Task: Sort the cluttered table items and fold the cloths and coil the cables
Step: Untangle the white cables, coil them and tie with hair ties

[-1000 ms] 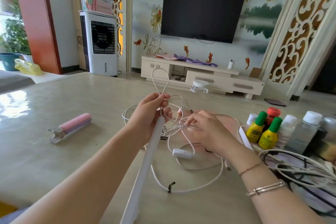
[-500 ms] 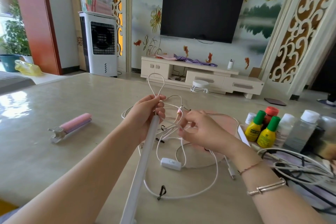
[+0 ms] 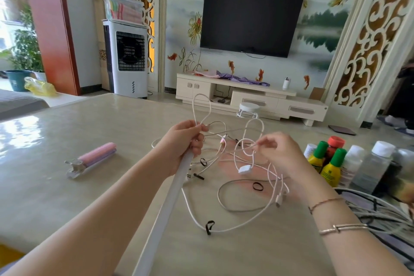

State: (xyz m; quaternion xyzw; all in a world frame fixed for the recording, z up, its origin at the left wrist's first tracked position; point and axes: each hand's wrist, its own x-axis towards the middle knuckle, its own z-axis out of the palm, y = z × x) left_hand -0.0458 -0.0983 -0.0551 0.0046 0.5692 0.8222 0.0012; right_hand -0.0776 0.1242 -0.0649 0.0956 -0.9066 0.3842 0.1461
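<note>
Nearest, at six o'clock, a long white bar (image 3: 165, 206) slants up from the bottom edge into the left hand (image 3: 181, 143), whose fingers curl round its top end and also pinch a loop of the white cable (image 3: 226, 206) that stands up above the knuckles. At about three o'clock from it the right hand (image 3: 280, 154) pinches another strand of the same cable between thumb and forefinger, the other fingers loosely bent; a small white inline switch (image 3: 243, 169) hangs just below. The rest of the cable sprawls in loose loops on the table (image 3: 67, 197) between the forearms, with black ties (image 3: 209, 226) along it. At four o'clock a heap of grey cables (image 3: 380, 215) lies beside the right wrist. Beyond it, at three o'clock, stand green-capped yellow bottles (image 3: 331, 168) and clear bottles (image 3: 371, 168), close together. At nine o'clock a pink clipper-like tool (image 3: 91, 159) lies alone. Far off at twelve o'clock hang a dark television (image 3: 251, 22) and, lower, a white cabinet (image 3: 257, 98).
</note>
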